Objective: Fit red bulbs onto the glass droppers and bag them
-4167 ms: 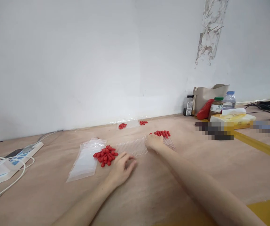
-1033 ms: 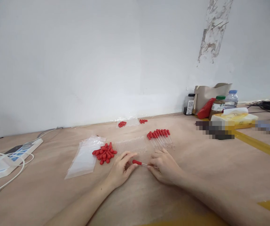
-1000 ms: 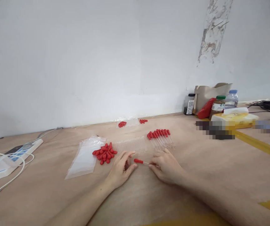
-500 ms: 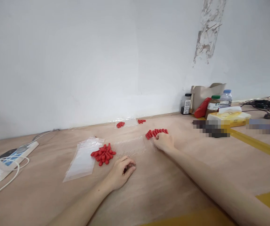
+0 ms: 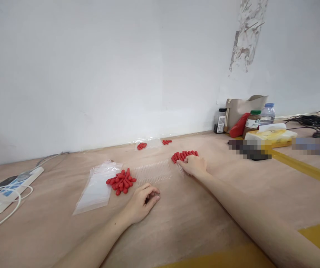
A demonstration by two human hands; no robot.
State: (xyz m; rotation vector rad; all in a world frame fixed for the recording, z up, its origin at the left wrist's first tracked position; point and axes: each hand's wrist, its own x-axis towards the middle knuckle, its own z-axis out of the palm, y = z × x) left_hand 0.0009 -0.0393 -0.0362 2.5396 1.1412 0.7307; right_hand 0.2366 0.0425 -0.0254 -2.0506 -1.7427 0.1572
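wall (image 5: 78, 74) stands white behind the brown table (image 5: 176, 230). clear bags (image 5: 93, 195) lie flat on the left side. the left hand (image 5: 141, 204) rests half curled, thumb and finger a bit apart. the right hand (image 5: 195, 165) touches the red-topped droppers (image 5: 182, 155), but i cannot tell if it pinches one. clear tubes (image 5: 152, 173) lie side by side between the droppers and a heap of small red bulbs (image 5: 121, 181).
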